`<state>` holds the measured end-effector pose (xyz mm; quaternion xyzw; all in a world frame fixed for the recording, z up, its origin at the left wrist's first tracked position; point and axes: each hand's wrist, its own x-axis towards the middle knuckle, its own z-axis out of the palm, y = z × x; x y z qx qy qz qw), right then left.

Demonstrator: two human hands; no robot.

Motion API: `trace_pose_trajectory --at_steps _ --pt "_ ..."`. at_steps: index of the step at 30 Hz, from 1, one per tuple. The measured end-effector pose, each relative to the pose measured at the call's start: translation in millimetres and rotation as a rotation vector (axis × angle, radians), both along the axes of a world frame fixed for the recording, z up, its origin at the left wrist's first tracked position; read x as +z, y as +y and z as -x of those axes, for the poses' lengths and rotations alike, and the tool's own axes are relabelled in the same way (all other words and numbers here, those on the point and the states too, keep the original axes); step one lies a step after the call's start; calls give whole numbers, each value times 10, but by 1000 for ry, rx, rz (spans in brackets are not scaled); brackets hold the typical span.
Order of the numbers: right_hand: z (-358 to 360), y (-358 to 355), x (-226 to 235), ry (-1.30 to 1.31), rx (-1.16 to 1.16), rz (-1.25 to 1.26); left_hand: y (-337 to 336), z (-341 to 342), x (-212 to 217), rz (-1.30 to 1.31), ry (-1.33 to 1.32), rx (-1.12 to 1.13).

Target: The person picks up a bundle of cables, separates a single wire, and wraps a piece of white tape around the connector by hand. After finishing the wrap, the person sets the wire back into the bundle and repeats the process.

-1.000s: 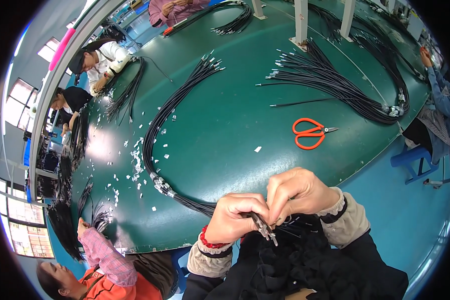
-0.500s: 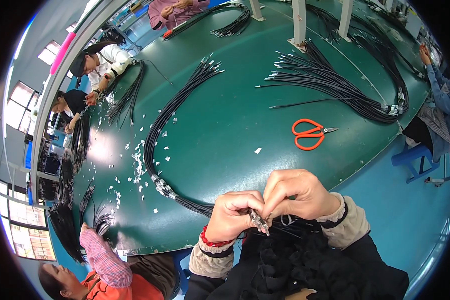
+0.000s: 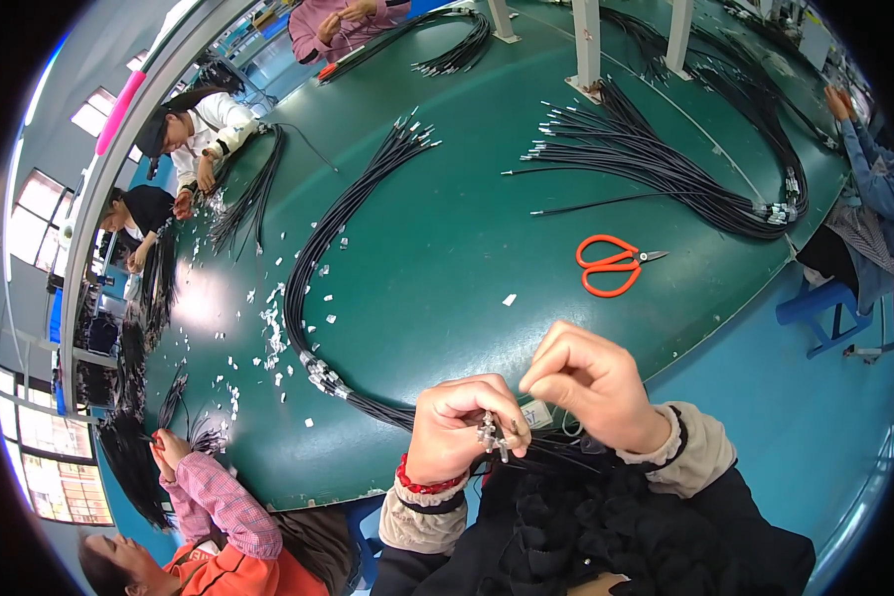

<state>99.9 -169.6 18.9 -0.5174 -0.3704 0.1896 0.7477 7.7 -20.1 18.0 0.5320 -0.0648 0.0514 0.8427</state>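
Note:
My left hand point(image 3: 470, 427) is closed around the metal-tipped ends of a bundle of black cables point(image 3: 372, 409), low over the table's near edge. Several silvery metal end fittings point(image 3: 493, 434) stick out between its thumb and fingers. Just right of it, my right hand point(image 3: 594, 392) is raised with thumb and forefinger pinched together, apart from the fittings. Whether anything small is in that pinch cannot be made out. Between the hands shows a small pale tag point(image 3: 536, 414). The bundle curves left and away across the table, with clear sleeving point(image 3: 325, 376) partway along it.
Orange-handled scissors point(image 3: 609, 265) lie on the green table point(image 3: 437, 248). Another cable bundle point(image 3: 685, 189) fans out at the far right, below white posts point(image 3: 587, 45). White scraps point(image 3: 273, 333) litter the left side. Co-workers sit around the table; a blue stool point(image 3: 819, 313) stands at right.
My right hand has come off the metal fittings and moved slightly up and right. My left hand keeps its grip on the cables. The near-left co-worker's hands have risen slightly.

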Motion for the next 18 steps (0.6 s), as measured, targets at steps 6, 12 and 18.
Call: trace_pose_trajectory --at_steps 6,12,18 --pt "-42 -15 157 11 162 16 4 21 2 -18 -2 29" --pt "-74 1 156 -132 87 45 -21 16 -3 -77 53 68" --pt "-132 -66 -30 -139 -51 97 -102 -63 -60 -83 -61 328"
